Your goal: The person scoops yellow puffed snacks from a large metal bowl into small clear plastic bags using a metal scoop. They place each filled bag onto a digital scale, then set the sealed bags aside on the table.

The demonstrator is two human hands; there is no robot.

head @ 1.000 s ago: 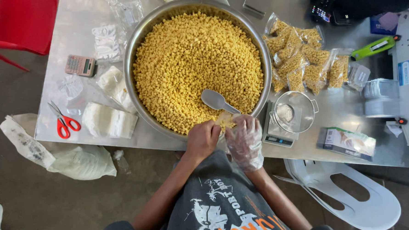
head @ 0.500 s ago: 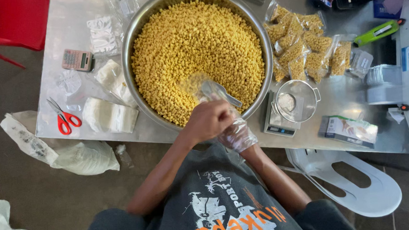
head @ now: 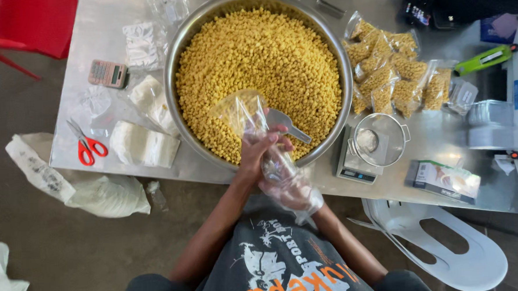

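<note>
left hand (head: 258, 154) grips clear bag (head: 240, 114) over bowl (head: 176, 56), gloved right hand (head: 290, 188) holds scoop (head: 284, 124); loose bag mouth could spill snacks (head: 261, 58)

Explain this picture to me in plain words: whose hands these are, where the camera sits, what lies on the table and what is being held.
There is no machine here. A person wears one camera on the head, so the view looks straight down at that person's own two hands. The left hand holds up a small clear plastic bag over the bowl. The right hand, covered in a thin clear glove, is close beneath it; its grip is hard to make out. A metal scoop lies in a big steel bowl full of yellow kernels. On the metal table lie red scissors, a pink calculator, folded white bags, a small scale carrying a glass dish, and filled packets of the same kernels.
</note>
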